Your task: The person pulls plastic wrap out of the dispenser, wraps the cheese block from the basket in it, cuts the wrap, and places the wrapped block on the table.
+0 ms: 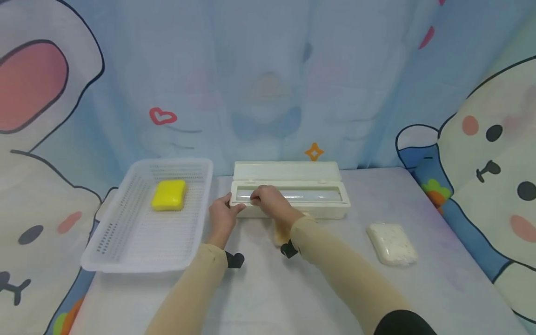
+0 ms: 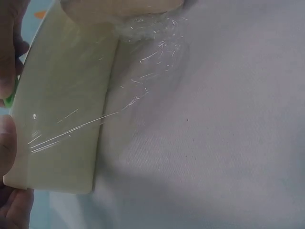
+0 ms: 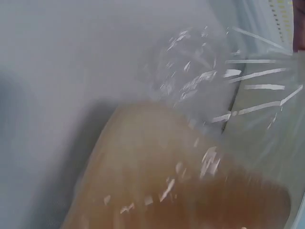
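A cream cling film dispenser (image 1: 293,211) stands at the back of the table, its lid raised and a roll inside. My left hand (image 1: 222,217) grips its left end, thumb on the front edge. My right hand (image 1: 271,200) is at the front rim near that end, its fingers pinching a small green slide cutter (image 2: 10,98). Clear cling film (image 2: 71,129) hangs creased down the dispenser's front. A smooth tan thing (image 3: 147,157) lies before the dispenser with film over it; its kind cannot be made out. In the head view my right wrist partly hides it.
At left is a white plastic basket (image 1: 138,246) with a yellow block (image 1: 169,195) in it. A white block in clear wrap (image 1: 391,244) lies on the table's right side. A printed curtain (image 1: 268,93) hangs right behind the dispenser.
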Tool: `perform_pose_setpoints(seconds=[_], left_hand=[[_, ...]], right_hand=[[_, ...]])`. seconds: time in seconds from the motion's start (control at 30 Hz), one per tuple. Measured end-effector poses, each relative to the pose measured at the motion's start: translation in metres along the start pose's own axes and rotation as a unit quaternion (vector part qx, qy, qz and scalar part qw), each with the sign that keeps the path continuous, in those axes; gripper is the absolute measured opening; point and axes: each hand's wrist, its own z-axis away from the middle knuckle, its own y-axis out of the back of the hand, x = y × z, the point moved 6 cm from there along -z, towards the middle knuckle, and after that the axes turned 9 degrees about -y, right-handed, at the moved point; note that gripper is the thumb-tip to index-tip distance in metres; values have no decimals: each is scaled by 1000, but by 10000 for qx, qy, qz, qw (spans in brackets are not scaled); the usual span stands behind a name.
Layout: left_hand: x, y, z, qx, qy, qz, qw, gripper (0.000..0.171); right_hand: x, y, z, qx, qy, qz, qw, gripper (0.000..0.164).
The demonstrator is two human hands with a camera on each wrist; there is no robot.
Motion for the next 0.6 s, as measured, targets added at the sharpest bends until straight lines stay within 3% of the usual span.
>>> perform_pose_setpoints(seconds=[0.2,0.37,0.6], left_hand=[[2,-1,2,37,15,-188,9998,65],[3,-3,2,53,-82,-415,9991,52],[2,2,0,290,-210,-435,9984,46]], right_hand=[[-22,-12,-12,-114,1,16,9999,15],[-37,-16,-20,-145,139,81,9998,14],[-50,-20,-26,-226,91,153,9996,18]])
